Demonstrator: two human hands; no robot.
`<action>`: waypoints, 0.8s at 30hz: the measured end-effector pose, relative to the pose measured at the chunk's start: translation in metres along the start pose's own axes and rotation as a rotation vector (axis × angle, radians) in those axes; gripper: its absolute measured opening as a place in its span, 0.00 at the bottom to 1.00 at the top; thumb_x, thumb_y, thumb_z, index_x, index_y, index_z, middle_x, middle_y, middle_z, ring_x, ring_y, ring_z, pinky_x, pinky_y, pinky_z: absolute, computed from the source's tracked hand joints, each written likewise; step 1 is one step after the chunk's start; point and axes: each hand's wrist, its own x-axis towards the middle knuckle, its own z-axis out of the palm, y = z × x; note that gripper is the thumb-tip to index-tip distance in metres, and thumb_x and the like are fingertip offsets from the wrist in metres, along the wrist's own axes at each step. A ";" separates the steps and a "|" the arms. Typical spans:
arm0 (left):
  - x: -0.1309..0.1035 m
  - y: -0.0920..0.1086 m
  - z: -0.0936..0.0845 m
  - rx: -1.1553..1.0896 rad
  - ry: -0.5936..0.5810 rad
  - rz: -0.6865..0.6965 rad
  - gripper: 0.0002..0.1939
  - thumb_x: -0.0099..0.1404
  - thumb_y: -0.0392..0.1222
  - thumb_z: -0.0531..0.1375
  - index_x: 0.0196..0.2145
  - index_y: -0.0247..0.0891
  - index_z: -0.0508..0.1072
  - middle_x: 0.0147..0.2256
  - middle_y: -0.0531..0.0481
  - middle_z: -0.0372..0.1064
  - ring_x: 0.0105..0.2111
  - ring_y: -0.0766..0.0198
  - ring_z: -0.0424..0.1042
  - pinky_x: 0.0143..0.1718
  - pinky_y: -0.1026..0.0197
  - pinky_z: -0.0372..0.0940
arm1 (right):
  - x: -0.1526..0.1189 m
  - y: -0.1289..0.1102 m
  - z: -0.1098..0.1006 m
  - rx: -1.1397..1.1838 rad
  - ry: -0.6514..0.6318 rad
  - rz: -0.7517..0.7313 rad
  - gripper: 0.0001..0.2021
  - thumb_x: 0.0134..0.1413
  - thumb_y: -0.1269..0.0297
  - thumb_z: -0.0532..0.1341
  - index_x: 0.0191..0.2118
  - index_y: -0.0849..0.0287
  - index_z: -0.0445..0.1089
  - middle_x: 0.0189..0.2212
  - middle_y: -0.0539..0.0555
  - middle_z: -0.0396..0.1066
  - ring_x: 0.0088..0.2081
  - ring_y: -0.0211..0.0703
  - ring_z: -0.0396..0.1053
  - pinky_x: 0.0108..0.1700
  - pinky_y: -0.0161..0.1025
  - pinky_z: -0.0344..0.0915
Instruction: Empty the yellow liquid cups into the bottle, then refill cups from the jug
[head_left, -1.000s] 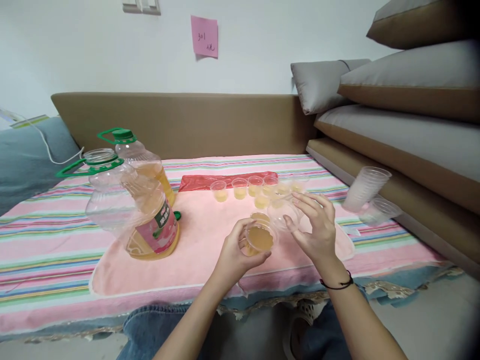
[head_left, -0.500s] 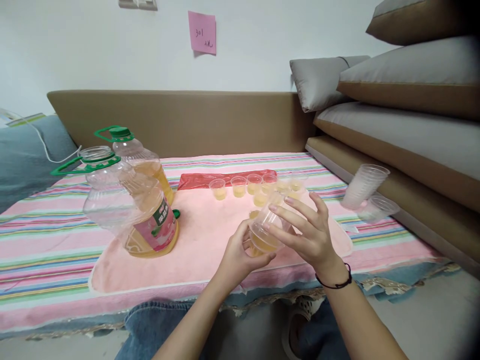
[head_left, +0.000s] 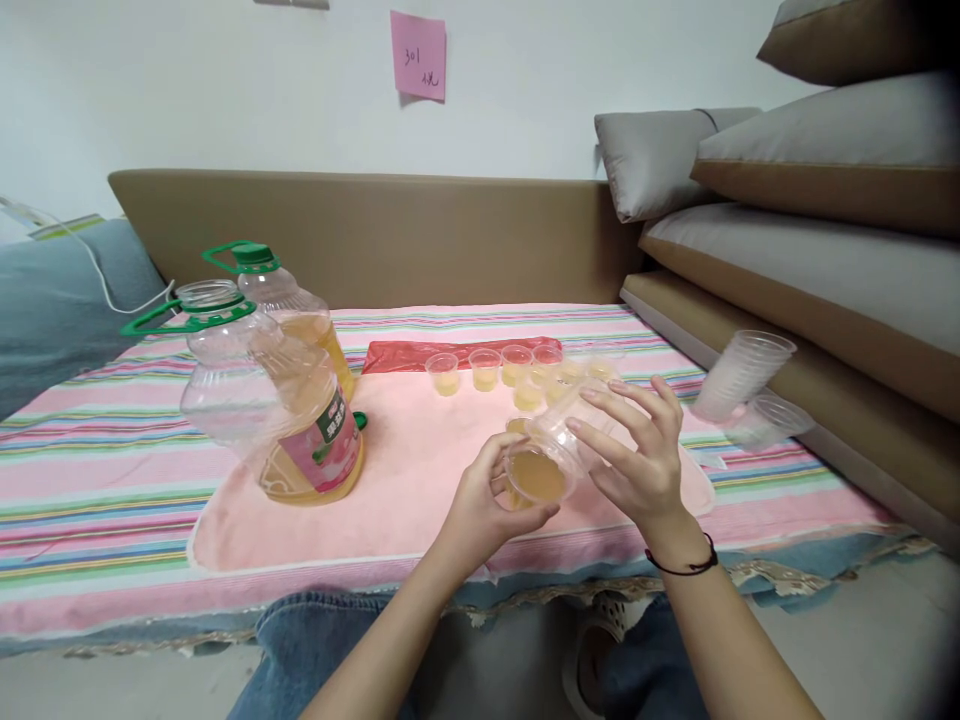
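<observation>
My left hand [head_left: 487, 490] is wrapped around a clear plastic cup [head_left: 541, 476] holding yellow juice, its open top facing me. In my right hand [head_left: 637, 450] is another clear plastic cup [head_left: 574, 420], tipped on its side with its mouth close to the first cup's rim. Whether the two rims touch I cannot tell. Behind my hands stand several clear cups with a little yellow juice, among them a cup [head_left: 443, 376] at the left end. Some of these cups are partly hidden by my right hand and its cup.
At left stand a large uncapped juice bottle [head_left: 319, 450] and a capped one [head_left: 259, 258], with a loose green cap [head_left: 360, 420] beside them. A red plastic bag [head_left: 405, 356] lies behind the cups. Stacked cups [head_left: 742, 375] lean at right, near piled cushions [head_left: 810, 260].
My right hand and its cup have shifted right, off the top of the left-hand cup. The juice surface in that cup now shows. The view has shifted slightly.
</observation>
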 end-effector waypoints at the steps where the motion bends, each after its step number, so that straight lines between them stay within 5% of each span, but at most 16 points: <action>1: 0.000 0.000 0.000 -0.001 -0.001 0.004 0.30 0.48 0.36 0.70 0.48 0.41 0.64 0.48 0.47 0.71 0.49 0.58 0.73 0.51 0.56 0.68 | -0.002 0.002 0.000 -0.008 0.002 0.013 0.21 0.54 0.75 0.62 0.49 0.42 0.70 0.51 0.49 0.73 0.57 0.51 0.66 0.63 0.64 0.55; 10: 0.000 0.004 0.000 0.019 0.008 -0.013 0.30 0.48 0.37 0.70 0.47 0.42 0.64 0.48 0.46 0.72 0.48 0.57 0.74 0.51 0.55 0.68 | -0.012 0.018 0.001 -0.094 0.021 0.119 0.26 0.51 0.75 0.64 0.54 0.42 0.67 0.51 0.52 0.73 0.54 0.54 0.68 0.61 0.65 0.57; 16: 0.004 0.004 -0.006 0.073 0.065 0.024 0.29 0.47 0.38 0.69 0.46 0.42 0.65 0.49 0.45 0.71 0.50 0.55 0.73 0.50 0.54 0.69 | -0.012 0.028 -0.007 -0.027 0.015 0.325 0.27 0.50 0.65 0.67 0.58 0.51 0.65 0.50 0.58 0.71 0.51 0.56 0.70 0.56 0.60 0.64; 20: 0.007 0.001 -0.017 0.192 0.151 0.069 0.28 0.48 0.41 0.69 0.47 0.42 0.66 0.49 0.45 0.71 0.51 0.53 0.73 0.50 0.53 0.70 | -0.018 0.063 -0.032 0.033 0.145 0.586 0.31 0.46 0.61 0.70 0.58 0.56 0.65 0.45 0.57 0.73 0.46 0.54 0.72 0.51 0.56 0.68; 24: 0.010 -0.005 -0.031 0.322 0.229 0.093 0.30 0.48 0.46 0.70 0.47 0.41 0.67 0.48 0.44 0.71 0.51 0.51 0.72 0.54 0.49 0.67 | -0.045 0.128 -0.068 0.157 0.301 0.868 0.34 0.40 0.59 0.73 0.55 0.57 0.65 0.47 0.59 0.73 0.47 0.53 0.74 0.54 0.58 0.67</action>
